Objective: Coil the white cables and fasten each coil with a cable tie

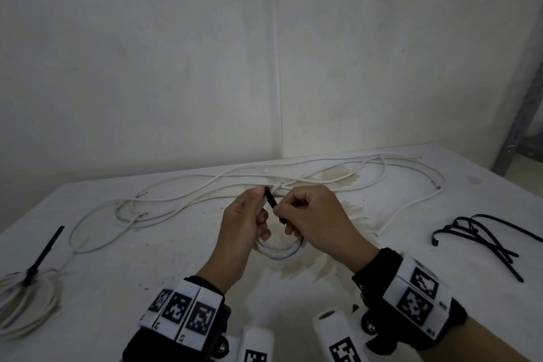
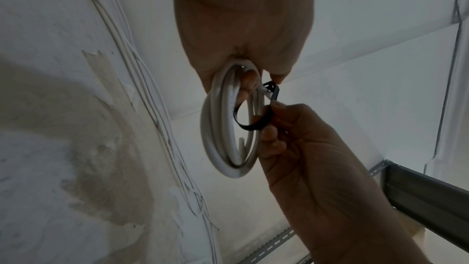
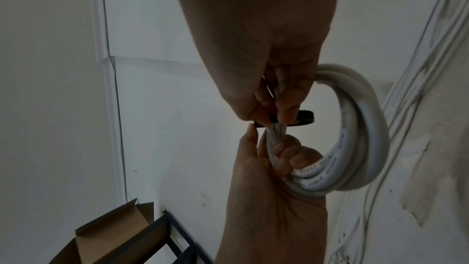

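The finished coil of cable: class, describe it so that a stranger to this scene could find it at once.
Start at the white table and go to its near left edge, far from both hands. There lies the finished coil, flat on the surface. Unlike the loose cables along the back, it is wound in rings and bound by a black tie whose tail sticks up.

Left hand (image 1: 245, 219) gripping white coil (image 1: 279, 250), right hand (image 1: 316, 217) pinching black cable tie (image 1: 271, 200), table (image 1: 176, 258)

Dim, flat light; wrist views dark, soft; edges bowed by wide-angle lens.
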`<state>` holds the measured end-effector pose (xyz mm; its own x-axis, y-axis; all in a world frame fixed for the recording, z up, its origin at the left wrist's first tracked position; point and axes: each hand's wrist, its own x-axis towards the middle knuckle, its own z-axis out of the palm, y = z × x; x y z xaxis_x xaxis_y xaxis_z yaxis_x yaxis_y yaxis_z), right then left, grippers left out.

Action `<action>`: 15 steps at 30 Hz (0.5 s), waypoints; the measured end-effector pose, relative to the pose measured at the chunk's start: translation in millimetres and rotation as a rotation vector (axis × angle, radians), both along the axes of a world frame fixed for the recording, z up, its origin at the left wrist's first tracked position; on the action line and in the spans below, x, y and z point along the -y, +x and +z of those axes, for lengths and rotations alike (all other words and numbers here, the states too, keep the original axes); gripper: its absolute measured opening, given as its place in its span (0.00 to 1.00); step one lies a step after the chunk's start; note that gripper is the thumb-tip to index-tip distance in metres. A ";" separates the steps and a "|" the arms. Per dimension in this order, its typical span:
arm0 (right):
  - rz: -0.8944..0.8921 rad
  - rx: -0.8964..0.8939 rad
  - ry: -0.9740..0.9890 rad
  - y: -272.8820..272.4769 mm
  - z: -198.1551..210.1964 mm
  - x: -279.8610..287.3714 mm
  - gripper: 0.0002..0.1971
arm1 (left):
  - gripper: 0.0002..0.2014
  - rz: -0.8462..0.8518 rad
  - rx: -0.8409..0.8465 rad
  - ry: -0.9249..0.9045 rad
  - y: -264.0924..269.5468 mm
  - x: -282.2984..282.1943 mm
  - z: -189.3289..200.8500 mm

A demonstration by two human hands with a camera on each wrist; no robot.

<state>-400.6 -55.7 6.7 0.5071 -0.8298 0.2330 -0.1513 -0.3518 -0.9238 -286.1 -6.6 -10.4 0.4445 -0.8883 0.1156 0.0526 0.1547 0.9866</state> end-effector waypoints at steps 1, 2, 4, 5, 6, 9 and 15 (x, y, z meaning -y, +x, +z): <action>-0.006 -0.013 -0.006 0.4 -0.1 0.0 0.11 | 0.14 0.003 0.014 -0.006 -0.2 -0.4 -0.5; -0.013 -0.026 -0.008 0.7 -0.1 0.0 0.11 | 0.14 0.007 0.022 -0.007 -0.2 -0.3 -1.4; -0.025 -0.044 -0.008 1.4 0.2 0.4 0.10 | 0.14 0.009 0.018 -0.005 -0.1 0.4 -2.2; -0.029 -0.050 -0.005 1.8 0.5 0.6 0.09 | 0.14 0.009 0.015 -0.006 -0.2 0.5 -2.1; -0.034 -0.055 -0.003 1.9 0.6 0.8 0.08 | 0.14 0.010 0.013 -0.009 -0.5 0.9 -1.8; -0.044 -0.064 -0.001 2.8 1.0 1.7 0.08 | 0.15 0.004 0.009 -0.019 -1.0 0.5 -1.4; -0.043 -0.059 0.008 4.8 2.1 1.3 0.07 | 0.15 0.011 0.026 -0.016 0.4 0.6 -3.1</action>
